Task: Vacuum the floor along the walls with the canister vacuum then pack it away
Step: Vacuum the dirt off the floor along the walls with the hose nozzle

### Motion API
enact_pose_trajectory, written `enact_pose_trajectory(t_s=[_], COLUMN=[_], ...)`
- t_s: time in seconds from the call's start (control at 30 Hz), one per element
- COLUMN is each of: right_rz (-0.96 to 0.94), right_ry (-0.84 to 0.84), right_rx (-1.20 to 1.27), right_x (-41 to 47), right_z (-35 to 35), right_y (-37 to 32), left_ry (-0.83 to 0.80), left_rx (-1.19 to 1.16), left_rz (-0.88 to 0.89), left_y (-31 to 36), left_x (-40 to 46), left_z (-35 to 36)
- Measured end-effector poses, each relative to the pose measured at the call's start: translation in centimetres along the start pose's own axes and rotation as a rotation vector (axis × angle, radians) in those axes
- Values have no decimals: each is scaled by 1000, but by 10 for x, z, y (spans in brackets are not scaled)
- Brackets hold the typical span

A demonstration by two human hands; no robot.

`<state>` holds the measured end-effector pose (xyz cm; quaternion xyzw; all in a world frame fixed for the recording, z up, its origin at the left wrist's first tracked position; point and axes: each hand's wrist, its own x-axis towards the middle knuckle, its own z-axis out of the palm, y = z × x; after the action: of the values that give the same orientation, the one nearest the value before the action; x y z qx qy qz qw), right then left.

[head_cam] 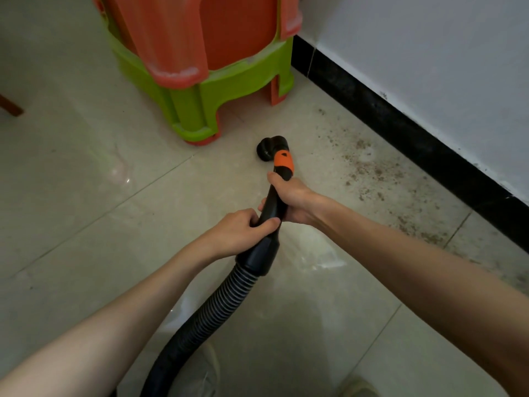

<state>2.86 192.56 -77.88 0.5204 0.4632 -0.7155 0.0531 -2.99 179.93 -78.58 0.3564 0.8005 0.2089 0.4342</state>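
Observation:
Both hands hold the black vacuum handle (274, 206) over the tiled floor. My left hand (243, 229) grips its lower part, just above the ribbed black hose (217, 308) that runs down toward me. My right hand (290, 197) grips it higher up, just below an orange collar (284, 160). Past the collar a small round black nozzle (267, 149) points down at the floor. Brown dirt specks (369, 167) lie on the tiles to the right of the nozzle, along the black skirting (400, 130). The canister is out of view.
A stack of orange and green plastic stools (200, 67) stands just beyond the nozzle, close to the white wall (429, 47). A brown furniture leg (10, 106) shows at the left edge. My shoes (359, 386) are at the bottom.

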Motion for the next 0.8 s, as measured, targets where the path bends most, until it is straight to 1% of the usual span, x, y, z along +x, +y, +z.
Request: enact_pose_trajectory(t_s=[0.07,0.17,0.23,0.37,0.47,0.57,0.73,0.8], right_rz=[-10,-24,-21,49,43,45,45,39], right_ry=[-27,-43,-42,-104,-106,-89,-85,-86], right_rx=[-40,-88,-74,173,276,440,564,565], right_x=[-1,-2,-3,0,1,5,12,17], right_z=[6,16,21,18,15,15,19,20], right_y=[1,4,6,6,5,4,-1,-4], left_ry=[-7,-53,-83,-24,-98,-110,-129,-89], left_rx=[-27,-142,-172,-71,-194,-179,-222,-178], left_rz=[-20,-58,-67,-25,-31,-11,-46,-39], left_y=[-2,-8,-13,-23,-29,-28,-35,-36], left_x=[-4,-10,-12,-12,-10,-6,-4,-3], left_z=[-2,-6,-9,-23,-28,-25,-32,-31])
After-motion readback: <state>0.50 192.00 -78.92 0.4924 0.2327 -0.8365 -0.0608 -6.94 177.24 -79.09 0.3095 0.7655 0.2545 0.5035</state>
